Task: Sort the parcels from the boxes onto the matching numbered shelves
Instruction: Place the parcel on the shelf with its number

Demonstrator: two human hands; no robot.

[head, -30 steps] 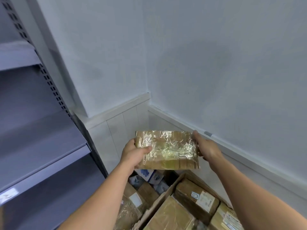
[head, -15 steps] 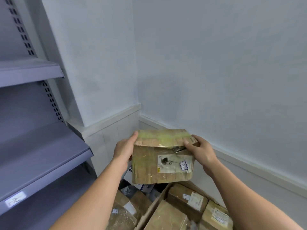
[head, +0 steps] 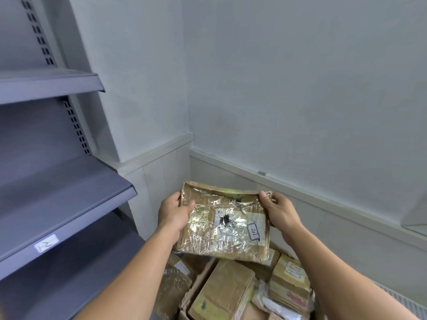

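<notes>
Head view: the parcel (head: 221, 222), a flat brown carton wrapped in crinkled clear tape, is held in the air between both hands. Its labelled face is tipped up toward the camera. The left hand (head: 172, 213) grips the upper left corner, its thumb (head: 188, 205) lying on the front face and its fingers behind. The right hand (head: 280, 212) pinches the upper right corner, with the thumb at the top edge and the fingers curled round the back.

On the face sit a white shipping label (head: 227, 224) with a dark smudge and, beside it, a small blue-outlined sticker (head: 253, 231) with handwritten digits (possibly "15", though the glare makes this uncertain).

Half a second ago the parcel stood more upright, showing its top side as well as the label. One second ago only a plain taped side faced the camera. The labelled face is now tilted back and fills more of the view, and both hands have stayed at the same two corners.

Directly beneath the parcel an open cardboard box (head: 196, 285) holds more taped parcels (head: 224, 289). To the left, well apart from the hands, stands a grey metal shelf (head: 69, 204). Its front lip carries a white tag (head: 46, 243) whose writing is too blurred to read.
</notes>
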